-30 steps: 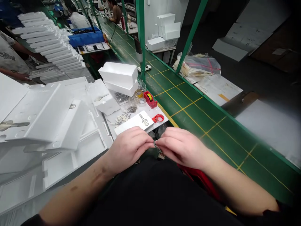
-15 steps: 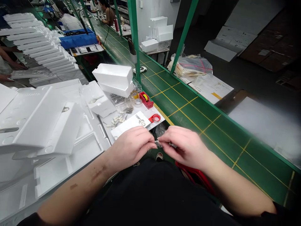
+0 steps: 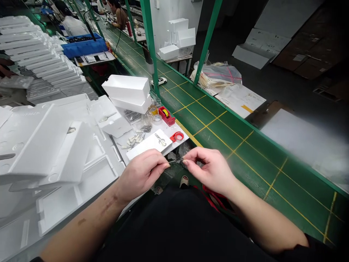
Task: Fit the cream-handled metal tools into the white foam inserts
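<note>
The left hand (image 3: 144, 171) and right hand (image 3: 211, 170) are held apart in front of the body, with a thin clear strip (image 3: 176, 161) stretched between their fingertips. Each grip is closed in a pinch of thumb and forefinger on one end of it. The strip is so thin and see-through against the dark gap below that its material and full shape are hard to make out; both ends vanish under the fingers. The remaining fingers of the left hand are mostly hidden behind its back.

Just beyond the left hand, a flat white box (image 3: 141, 148) sits on the worktop (image 3: 165, 128), its near edge covered by that hand. Scissors (image 3: 160, 139) show on its top, but I cannot tell whether they are real or printed. Beside it is a red tape holder (image 3: 177, 136), and farther back a red tape dispenser (image 3: 167, 116). The small white-handled pieces (image 3: 134, 140) overlap too much to count.

To the left, foam trays (image 3: 67, 153) lie tilted over one another, cut off by the picture edge. A white model car (image 3: 160, 80) is partly hidden by a green post (image 3: 150, 43). Below the hands, only part of a sandalled foot (image 3: 184, 180) shows.
</note>
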A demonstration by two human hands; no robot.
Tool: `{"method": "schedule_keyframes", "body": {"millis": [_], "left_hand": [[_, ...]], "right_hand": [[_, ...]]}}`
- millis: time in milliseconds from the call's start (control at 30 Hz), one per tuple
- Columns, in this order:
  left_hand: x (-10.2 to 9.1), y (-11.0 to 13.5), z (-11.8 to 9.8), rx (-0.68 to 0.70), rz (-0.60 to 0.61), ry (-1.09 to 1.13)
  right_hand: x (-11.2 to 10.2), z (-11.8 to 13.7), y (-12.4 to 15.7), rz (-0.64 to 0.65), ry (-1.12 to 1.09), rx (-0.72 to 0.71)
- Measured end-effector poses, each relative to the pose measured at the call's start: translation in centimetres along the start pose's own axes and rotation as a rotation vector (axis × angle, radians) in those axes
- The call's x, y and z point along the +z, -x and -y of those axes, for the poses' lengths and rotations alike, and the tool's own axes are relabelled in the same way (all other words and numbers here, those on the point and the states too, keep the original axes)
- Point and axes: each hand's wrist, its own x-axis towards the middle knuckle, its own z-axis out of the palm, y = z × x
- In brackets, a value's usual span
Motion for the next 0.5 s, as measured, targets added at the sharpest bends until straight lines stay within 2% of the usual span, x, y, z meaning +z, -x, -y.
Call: {"method": "schedule_keyframes", "body": {"millis": [133, 200, 267, 333, 367, 433, 500], "left_hand": [[-0.3, 2.5, 1.8, -0.23, -0.07, -0.067], [-0.5, 4.5, 3.6, -0.411, -0.136, -0.043], [-0.6, 6.2, 6.4, -0.63, -0.156, -0.026], [-0.3, 7.0, 10.7, -0.822, -0.086, -0.09], [0.0, 6.8, 13.6, -0.875, -0.012, -0.153], [1.0, 5.7, 20.6, -0.868, 0.161, -0.3], [2.5, 3.9, 28.4, -0.787, 0.296, -0.417]], "right_hand": [[1.5, -2.6, 0.2, -0.076, -0.014, -0.1], [2.4, -4.9, 0.3, -0.07, -0.054, -0.162], [3.5, -7.9, 0.3, -0.01, -0.144, -0.213], [5.0, -11.6, 0.4, 0.032, -0.263, -0.191], [5.9, -13.7, 0.5, 0.029, -0.325, -0.155], [8.3, -17.9, 0.9, 0.005, -0.435, -0.068], [11.0, -21.8, 1.4, -0.008, -0.499, -0.01]]}}
